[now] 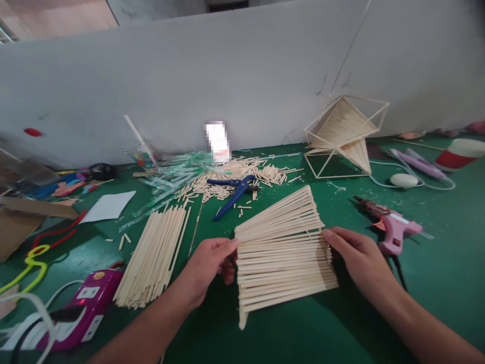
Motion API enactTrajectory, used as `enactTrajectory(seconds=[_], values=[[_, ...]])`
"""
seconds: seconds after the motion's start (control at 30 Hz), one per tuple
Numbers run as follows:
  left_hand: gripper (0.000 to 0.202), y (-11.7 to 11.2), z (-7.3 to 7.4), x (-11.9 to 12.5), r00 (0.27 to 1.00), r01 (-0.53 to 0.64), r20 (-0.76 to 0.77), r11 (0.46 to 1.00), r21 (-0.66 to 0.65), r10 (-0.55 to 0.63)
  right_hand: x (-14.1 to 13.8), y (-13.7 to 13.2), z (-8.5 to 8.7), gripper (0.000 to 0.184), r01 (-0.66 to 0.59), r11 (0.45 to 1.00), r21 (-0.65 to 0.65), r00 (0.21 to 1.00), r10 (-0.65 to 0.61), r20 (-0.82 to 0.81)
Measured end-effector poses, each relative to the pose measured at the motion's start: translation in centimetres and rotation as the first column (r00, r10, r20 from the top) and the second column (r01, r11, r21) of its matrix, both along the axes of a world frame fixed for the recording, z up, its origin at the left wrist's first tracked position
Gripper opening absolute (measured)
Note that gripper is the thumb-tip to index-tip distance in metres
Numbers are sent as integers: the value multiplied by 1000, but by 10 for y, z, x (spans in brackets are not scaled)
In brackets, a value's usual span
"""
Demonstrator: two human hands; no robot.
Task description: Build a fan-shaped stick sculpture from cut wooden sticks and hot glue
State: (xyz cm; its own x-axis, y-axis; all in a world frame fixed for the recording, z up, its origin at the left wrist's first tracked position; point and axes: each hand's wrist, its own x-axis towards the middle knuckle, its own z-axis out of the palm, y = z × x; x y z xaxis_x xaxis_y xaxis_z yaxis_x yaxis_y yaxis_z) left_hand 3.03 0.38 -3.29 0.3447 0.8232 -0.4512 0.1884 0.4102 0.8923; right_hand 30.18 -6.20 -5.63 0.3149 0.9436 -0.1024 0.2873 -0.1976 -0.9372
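A fan-shaped panel of glued wooden sticks (282,255) is held just above the green table (447,283) between both hands. My left hand (208,268) pinches its left edge with thumb on top and fingers curled beneath. My right hand (358,258) grips the right edge, fingers pressed against the stick ends. A pink glue gun (390,227) lies on the table just right of my right hand.
A bundle of loose long sticks (153,255) lies to the left, with short cut sticks (231,179) and blue cutters (233,192) behind. A finished stick frame model (343,134) stands at the back right. A pink device (81,308), cables and craft scraps crowd the left side.
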Motion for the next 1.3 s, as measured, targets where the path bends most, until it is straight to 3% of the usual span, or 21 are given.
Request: enactTrajectory(seconds=[0.1,0.3,0.57,0.73,1.03,1.3], values=[[34,0,0,0,1000,9,-11,1000,2,-9,1,0,0,35,-23,1000,-14,1000,23,-5],[34,1,-1,0,999,11,-48,1000,0,-11,1,-1,-1,37,53,998,31,999,-54,6],[33,-2,-1,1,999,-8,32,997,-80,10,0,0,1,31,-7,1000,23,994,4,108],[34,-3,-5,0,986,10,165,989,-151,16,2,-1,-6,35,42,999,-4,998,-42,47],[29,0,-9,-1,978,-8,200,976,-219,53,2,0,-6,31,39,999,0,999,-39,20],[24,-2,-6,-1,970,-66,205,955,-290,130,2,-1,-9,40,97,995,-4,995,-97,-9]])
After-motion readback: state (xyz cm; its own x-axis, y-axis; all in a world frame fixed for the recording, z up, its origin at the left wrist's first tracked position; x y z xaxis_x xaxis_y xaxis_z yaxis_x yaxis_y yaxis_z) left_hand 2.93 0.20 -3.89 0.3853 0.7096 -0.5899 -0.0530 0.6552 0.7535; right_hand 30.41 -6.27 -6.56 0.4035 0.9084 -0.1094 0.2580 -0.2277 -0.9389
